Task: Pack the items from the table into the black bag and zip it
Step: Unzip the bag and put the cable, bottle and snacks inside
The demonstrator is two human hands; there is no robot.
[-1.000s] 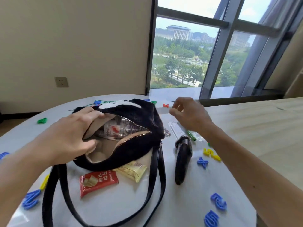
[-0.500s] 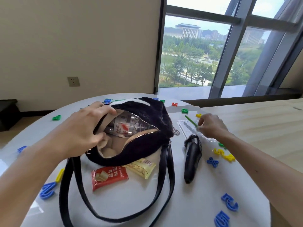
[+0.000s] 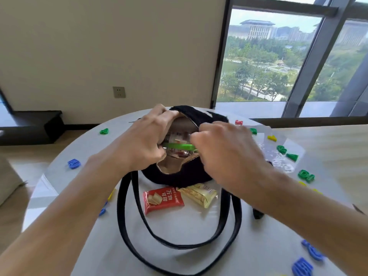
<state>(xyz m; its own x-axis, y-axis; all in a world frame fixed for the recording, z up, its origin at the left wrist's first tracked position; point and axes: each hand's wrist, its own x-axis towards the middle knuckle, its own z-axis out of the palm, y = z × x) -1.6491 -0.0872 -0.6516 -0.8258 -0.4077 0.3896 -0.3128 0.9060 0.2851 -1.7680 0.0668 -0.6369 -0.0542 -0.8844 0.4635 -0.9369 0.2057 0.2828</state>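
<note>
Beige wall (image 3: pixel 99 46) fills the back, with a socket (image 3: pixel 119 92) low down, and the window (image 3: pixel 278 56) looks out over trees and buildings. Round white table (image 3: pixel 79 226) up front, plastic letters scattered about: a blue one (image 3: pixel 74 163) and a green one (image 3: pixel 104 131) far left. Left hand (image 3: pixel 143 140) is at the bag's (image 3: pixel 179 176) left rim, fingers curled over the edge, pulling the mouth open. Bag sits mid-table, black and fuzzy, zip undone, pale lining on show, a bottle (image 3: pixel 177 136) lying inside. Across the opening, a green pen (image 3: pixel 177 146), level, its left end against the left hand's fingertips, its right end pinched in the right hand (image 3: pixel 225 152). That hand is closed around the pen, right over the bag's right side. Two straps (image 3: pixel 127 206) loop toward the camera. Between them, just in front of the bag, a red packet (image 3: pixel 162 200) and a yellow packet (image 3: pixel 197 195) lie side by side, touching. Farther right, a clear ruler (image 3: pixel 278 156) lies flat, green letters (image 3: pixel 286 153) near it, blue ones (image 3: pixel 302 267) at the near right edge. Something black (image 3: pixel 257 214) peeks out under the right forearm; what it is, I can't tell.
</note>
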